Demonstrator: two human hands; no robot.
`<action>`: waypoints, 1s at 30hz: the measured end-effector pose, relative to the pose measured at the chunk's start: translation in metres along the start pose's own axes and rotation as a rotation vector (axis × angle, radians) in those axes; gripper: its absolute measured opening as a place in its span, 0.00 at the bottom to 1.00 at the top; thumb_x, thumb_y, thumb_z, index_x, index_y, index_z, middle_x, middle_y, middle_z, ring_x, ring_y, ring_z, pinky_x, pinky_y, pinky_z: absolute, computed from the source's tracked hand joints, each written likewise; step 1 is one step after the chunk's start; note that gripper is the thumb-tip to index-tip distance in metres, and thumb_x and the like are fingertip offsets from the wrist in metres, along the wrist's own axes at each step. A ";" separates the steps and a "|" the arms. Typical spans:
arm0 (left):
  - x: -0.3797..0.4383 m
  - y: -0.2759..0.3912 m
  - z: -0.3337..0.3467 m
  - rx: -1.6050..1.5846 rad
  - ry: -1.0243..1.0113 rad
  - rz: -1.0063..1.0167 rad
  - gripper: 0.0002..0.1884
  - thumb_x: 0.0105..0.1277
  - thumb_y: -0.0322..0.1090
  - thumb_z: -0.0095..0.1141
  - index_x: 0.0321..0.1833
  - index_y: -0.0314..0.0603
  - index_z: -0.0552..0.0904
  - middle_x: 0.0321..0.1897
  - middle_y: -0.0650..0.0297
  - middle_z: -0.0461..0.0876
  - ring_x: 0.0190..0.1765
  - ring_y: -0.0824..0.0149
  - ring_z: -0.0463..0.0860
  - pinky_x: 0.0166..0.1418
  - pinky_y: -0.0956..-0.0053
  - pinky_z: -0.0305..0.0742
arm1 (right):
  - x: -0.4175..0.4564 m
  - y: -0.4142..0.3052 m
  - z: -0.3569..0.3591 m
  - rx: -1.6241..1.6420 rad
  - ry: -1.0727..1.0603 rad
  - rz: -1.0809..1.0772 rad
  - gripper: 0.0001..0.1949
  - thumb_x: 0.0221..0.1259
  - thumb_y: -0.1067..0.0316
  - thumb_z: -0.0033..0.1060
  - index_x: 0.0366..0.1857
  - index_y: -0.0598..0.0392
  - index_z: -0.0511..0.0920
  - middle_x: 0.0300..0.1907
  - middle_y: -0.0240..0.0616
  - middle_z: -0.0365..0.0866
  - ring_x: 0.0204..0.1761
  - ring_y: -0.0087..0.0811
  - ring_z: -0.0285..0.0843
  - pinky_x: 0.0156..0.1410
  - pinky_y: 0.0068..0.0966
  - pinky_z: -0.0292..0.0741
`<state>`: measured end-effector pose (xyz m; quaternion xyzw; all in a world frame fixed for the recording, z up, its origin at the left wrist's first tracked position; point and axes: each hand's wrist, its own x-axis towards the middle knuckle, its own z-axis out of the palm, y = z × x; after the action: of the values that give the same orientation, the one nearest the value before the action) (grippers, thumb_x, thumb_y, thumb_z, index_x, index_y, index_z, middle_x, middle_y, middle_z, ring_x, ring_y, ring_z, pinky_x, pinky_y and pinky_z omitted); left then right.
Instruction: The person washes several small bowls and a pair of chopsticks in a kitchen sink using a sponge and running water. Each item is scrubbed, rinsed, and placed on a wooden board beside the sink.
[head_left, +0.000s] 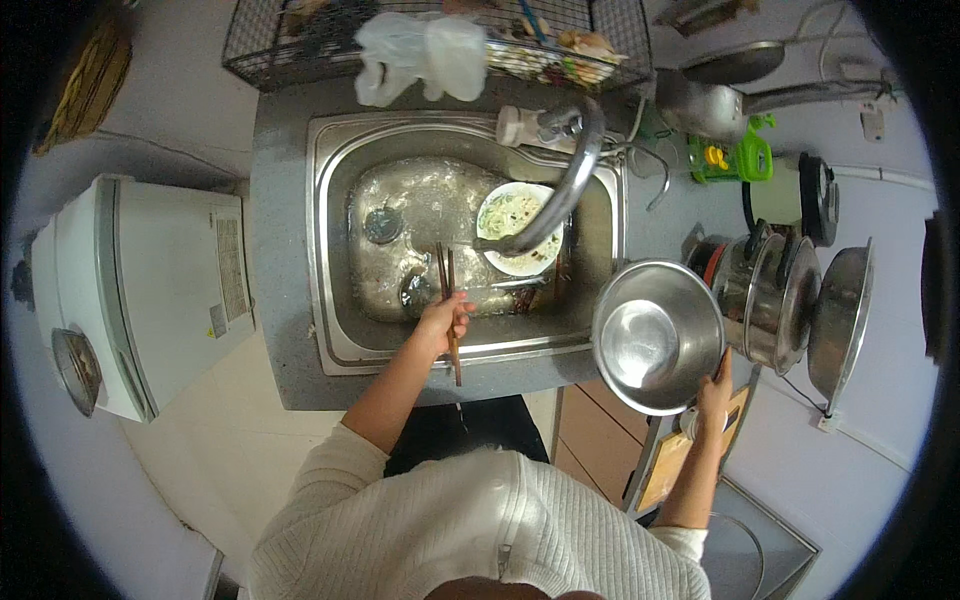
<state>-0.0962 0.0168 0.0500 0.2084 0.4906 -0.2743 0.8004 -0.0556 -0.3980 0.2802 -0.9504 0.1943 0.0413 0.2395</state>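
Observation:
Over the front rim of the stainless steel sink (480, 352), my left hand (444, 321) grips a pair of brown chopsticks (445, 271), their far ends over the basin. Off to the right, my right hand (714, 394) holds a steel bowl (645, 337) by its rim, tilted so that its bare inside shows. A white bowl (510, 210) with food scraps and cloudy liquid stands in the basin, partly covered by the curved faucet (574, 187). Thin utensils (517, 283) lie near the basin's front wall.
A wire basket (315, 60) with a white plastic bag (420, 56) stands behind the sink. Pots with glass lids (765, 300) and a green bottle holder (750, 154) line the right wall. A wooden cutting board (666, 465) lies right of me; a white refrigerator (157, 285) stands left.

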 end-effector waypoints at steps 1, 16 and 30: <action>0.001 0.001 0.002 -0.031 0.011 0.015 0.08 0.65 0.36 0.53 0.42 0.43 0.73 0.29 0.62 0.77 0.19 0.75 0.68 0.17 0.82 0.60 | -0.009 0.021 0.008 0.331 0.027 0.134 0.38 0.44 0.84 0.41 0.68 0.57 0.51 0.64 0.52 0.61 0.63 0.40 0.62 0.66 0.23 0.57; 0.066 0.008 0.067 0.073 0.361 0.315 0.08 0.68 0.36 0.48 0.47 0.45 0.73 0.28 0.64 0.75 0.19 0.73 0.66 0.19 0.76 0.61 | -0.065 0.087 0.104 1.369 0.051 0.723 0.19 0.67 0.54 0.44 0.56 0.52 0.65 0.46 0.39 0.73 0.38 0.28 0.74 0.35 0.22 0.73; 0.036 0.021 0.062 -0.119 0.515 0.246 0.08 0.69 0.33 0.45 0.48 0.43 0.74 0.43 0.66 0.77 0.21 0.75 0.64 0.20 0.79 0.62 | 0.104 -0.092 0.346 0.052 -0.279 0.305 0.31 0.51 0.68 0.54 0.64 0.59 0.60 0.56 0.52 0.70 0.57 0.49 0.66 0.63 0.39 0.62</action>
<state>-0.0278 -0.0132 0.0459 0.2819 0.6640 -0.0841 0.6874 0.0807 -0.1973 -0.0021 -0.8886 0.3019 0.2031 0.2794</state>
